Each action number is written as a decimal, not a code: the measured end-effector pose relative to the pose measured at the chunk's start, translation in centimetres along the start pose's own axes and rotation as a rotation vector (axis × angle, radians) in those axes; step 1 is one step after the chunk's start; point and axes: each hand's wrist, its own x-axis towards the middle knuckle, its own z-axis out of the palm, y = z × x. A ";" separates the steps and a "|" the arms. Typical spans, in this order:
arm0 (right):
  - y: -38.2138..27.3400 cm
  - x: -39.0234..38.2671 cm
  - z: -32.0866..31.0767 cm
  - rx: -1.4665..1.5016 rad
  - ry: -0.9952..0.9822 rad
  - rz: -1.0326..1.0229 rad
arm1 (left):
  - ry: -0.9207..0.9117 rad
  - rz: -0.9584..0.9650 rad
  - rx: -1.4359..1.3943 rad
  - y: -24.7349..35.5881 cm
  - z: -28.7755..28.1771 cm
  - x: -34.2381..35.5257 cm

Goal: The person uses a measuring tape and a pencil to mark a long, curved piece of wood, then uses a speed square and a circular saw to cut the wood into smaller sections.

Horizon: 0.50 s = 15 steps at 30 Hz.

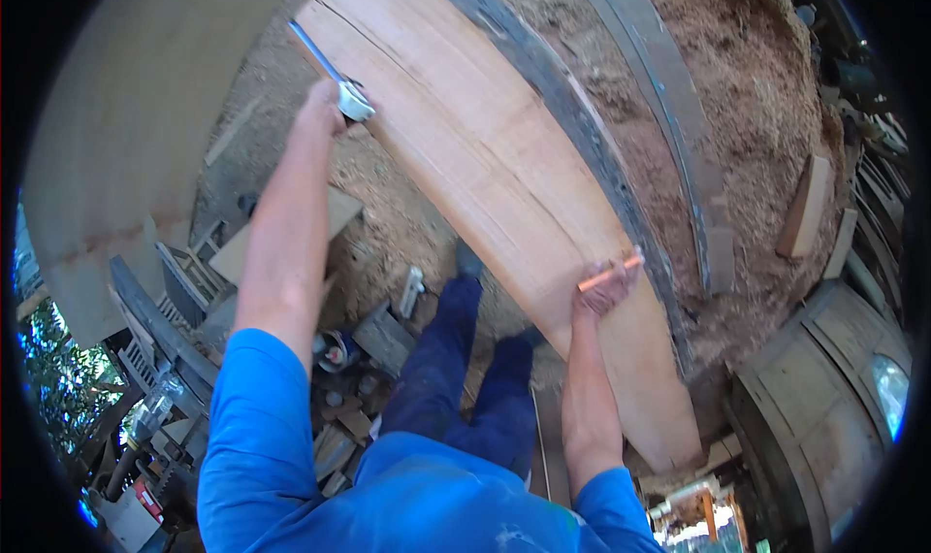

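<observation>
A long, pale wooden plank (495, 136) runs from the upper left to the lower right in front of me, with dark cracks along its grain. My left hand (325, 109) is closed around a white tape measure (356, 103) at the plank's near edge. Its narrow blade (315, 48) sticks out toward the plank's far left corner. Over the right part of the plank, my right hand (605, 291) grips an orange pencil (593, 282), which lies across the fingers. Whether that hand rests on the wood I cannot tell.
Beyond the plank lie a grey-edged board (543, 73) and another long strip (669, 107) amid sawdust. A large wooden sheet (126, 155) stands at left. Tools and offcuts clutter the ground at lower left, near a paint-stained bucket (335, 351). A panelled wooden piece (805, 398) is at right.
</observation>
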 end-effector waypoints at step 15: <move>0.4 -0.4 0.3 -0.051 -0.031 -0.062 | -0.096 -0.176 -0.436 -44.0 14.8 -22.9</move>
